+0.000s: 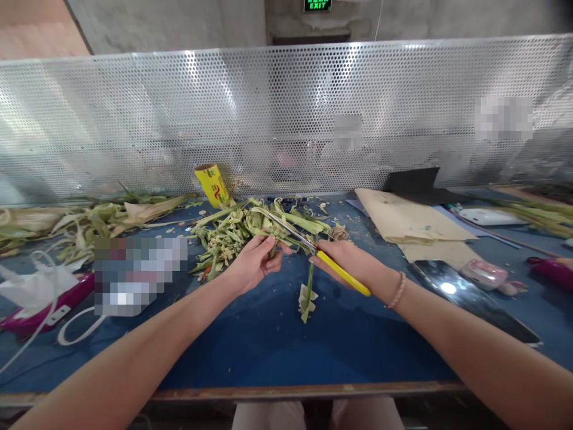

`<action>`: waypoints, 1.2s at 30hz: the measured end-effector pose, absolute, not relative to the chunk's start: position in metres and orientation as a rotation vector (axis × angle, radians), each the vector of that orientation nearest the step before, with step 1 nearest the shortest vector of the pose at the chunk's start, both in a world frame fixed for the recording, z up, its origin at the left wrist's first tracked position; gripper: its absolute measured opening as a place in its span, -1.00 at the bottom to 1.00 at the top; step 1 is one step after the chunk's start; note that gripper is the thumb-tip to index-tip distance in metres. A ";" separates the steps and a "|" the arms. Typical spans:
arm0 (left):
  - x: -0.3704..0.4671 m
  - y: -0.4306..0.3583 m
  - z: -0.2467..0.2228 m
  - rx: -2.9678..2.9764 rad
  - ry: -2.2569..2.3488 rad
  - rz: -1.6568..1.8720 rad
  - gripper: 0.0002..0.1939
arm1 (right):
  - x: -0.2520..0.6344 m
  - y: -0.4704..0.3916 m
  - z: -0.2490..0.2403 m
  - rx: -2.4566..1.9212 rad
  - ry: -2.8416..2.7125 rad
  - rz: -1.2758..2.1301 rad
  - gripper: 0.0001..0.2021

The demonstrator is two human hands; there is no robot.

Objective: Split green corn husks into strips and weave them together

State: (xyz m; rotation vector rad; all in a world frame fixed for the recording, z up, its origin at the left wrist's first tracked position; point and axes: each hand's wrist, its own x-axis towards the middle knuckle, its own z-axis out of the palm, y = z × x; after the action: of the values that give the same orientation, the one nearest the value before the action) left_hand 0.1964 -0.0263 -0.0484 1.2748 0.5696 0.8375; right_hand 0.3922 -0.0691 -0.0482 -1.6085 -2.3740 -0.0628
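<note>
My right hand point(342, 260) is closed around yellow-handled scissors point(344, 273), whose metal blades point up and left over a pile of pale green plant cuttings point(228, 233). My left hand point(257, 263) is at the near side of the pile, thumb and fingers pinched on a green plant stem point(274, 237). The held end is partly hidden by the fingers and the cuttings. Below the scissors, a separate green stem point(308, 295) with a pale scrap beside it lies on the blue tabletop point(268, 352).
A yellow cardboard tube point(212, 185) stands tilted behind the pile. Dried husks point(129, 215) lie left, near a white cable point(78, 334). To the right are brown paper point(403, 218), a phone point(474, 301) and a pink case point(483, 273). A perforated metal screen point(286, 119) bounds the back.
</note>
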 end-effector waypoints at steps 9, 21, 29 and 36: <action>0.196 -0.024 -0.052 1.294 0.631 0.928 -0.85 | 0.406 -0.061 -0.052 -1.652 -2.256 -0.178 -0.71; 0.194 -0.011 -0.060 1.477 0.757 1.313 -0.85 | 0.418 -0.059 -0.044 -1.587 -2.235 -0.369 -0.62; 0.193 -0.014 -0.060 1.465 0.698 1.327 -0.81 | 0.422 -0.054 -0.046 -1.645 -2.160 -0.528 -0.68; 0.193 -0.012 -0.063 1.550 0.742 1.306 -0.82 | 0.422 -0.053 -0.046 -1.639 -2.152 -0.494 -0.68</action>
State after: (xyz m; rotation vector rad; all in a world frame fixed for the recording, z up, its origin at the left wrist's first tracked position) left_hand 0.1935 -0.0123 -0.0630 1.5497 0.7420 1.3057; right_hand 0.4223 -0.0531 -0.0463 -1.6390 -2.1523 -0.4944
